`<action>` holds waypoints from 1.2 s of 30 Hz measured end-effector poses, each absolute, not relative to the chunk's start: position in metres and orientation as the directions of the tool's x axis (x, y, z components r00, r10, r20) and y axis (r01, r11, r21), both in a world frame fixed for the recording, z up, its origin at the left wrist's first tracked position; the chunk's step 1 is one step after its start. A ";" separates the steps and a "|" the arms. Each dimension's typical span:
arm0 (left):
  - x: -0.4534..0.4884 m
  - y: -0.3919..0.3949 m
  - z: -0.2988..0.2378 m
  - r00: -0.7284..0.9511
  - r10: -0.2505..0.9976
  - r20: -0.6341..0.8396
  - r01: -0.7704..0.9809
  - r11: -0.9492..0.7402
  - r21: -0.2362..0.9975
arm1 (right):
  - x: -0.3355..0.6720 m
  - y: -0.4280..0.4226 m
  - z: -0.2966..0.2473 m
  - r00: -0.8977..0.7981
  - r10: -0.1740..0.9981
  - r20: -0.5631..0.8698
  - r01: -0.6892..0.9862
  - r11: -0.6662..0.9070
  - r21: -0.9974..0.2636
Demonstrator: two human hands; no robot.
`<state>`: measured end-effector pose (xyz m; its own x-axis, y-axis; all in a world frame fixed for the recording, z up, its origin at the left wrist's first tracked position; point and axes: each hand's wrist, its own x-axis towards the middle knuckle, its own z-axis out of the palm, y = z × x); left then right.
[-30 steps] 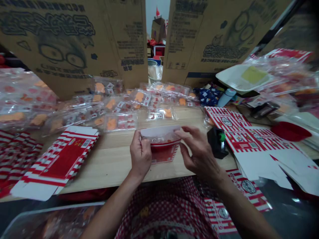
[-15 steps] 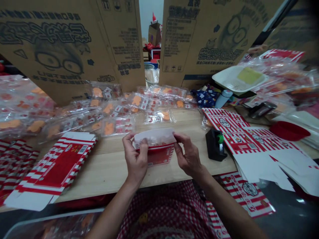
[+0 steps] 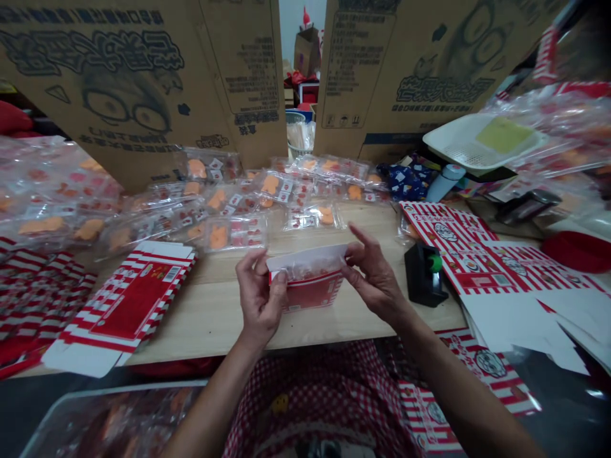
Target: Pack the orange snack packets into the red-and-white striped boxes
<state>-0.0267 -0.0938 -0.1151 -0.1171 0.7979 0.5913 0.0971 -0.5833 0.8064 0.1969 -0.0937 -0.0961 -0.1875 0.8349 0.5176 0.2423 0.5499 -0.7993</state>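
Note:
A small red and white carton (image 3: 312, 290) stands near the table's front edge, its white flap raised at the back and clear plastic packing showing inside. My left hand (image 3: 261, 294) grips its left end, thumb at the front corner and fingers behind. At the right end my right hand (image 3: 375, 273) pinches the corner of the flap between thumb and fingers, with the index finger lifted. Behind the carton lie several clear sachets (image 3: 238, 233) with orange pieces in them. A black tape dispenser (image 3: 424, 273) with a green core sits to the right of my right hand.
Flat striped cartons lie in a stack (image 3: 126, 292) on the left and more sheets (image 3: 477, 254) on the right. Tall cardboard boxes (image 3: 229, 83) wall off the back. A white basket (image 3: 482, 143) and a pale blue bottle (image 3: 445, 182) stand at the back right. A plastic tub (image 3: 62, 407) is below left.
The raised flap has less of its white face showing, and my left thumb has moved from inside the opening to the front corner. My right index finger has lifted. The view has shifted slightly.

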 end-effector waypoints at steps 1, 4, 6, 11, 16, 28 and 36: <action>-0.030 -0.092 -0.112 -0.064 0.821 0.568 0.064 -0.564 0.823 | 0.199 -0.093 -0.094 -0.212 0.830 0.516 0.246 0.557 -0.794; -0.043 -0.086 -0.103 0.195 0.817 0.542 0.037 -0.558 0.829 | 0.202 -0.091 -0.086 -0.279 0.765 0.581 0.240 0.641 -0.729; -0.049 -0.083 -0.099 0.311 0.800 0.514 0.005 -0.542 0.840 | 0.204 -0.088 -0.082 -0.324 0.726 0.607 0.229 0.682 -0.694; -0.049 -0.083 -0.096 0.265 0.824 0.501 -0.019 -0.515 0.857 | 0.211 -0.080 -0.083 -0.452 0.630 0.632 0.278 0.773 -0.571; -0.047 -0.082 -0.101 0.293 0.743 0.602 -0.040 -0.620 0.784 | 0.218 -0.082 -0.085 -0.585 0.532 0.612 0.300 0.843 -0.446; -0.043 -0.092 -0.094 0.249 0.834 0.493 0.257 -0.548 0.796 | 0.206 -0.082 -0.079 -0.633 0.608 0.479 0.404 0.787 -0.466; -0.033 -0.093 -0.106 0.057 0.848 0.527 0.174 -0.528 0.831 | 0.211 -0.080 -0.064 -0.624 0.666 0.409 0.433 0.730 -0.528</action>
<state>-0.0328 -0.0925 -0.1065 0.0570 0.8480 0.5269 0.1745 -0.5281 0.8311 0.2108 -0.0796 -0.0645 -0.6244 0.6656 0.4088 0.4329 0.7305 -0.5282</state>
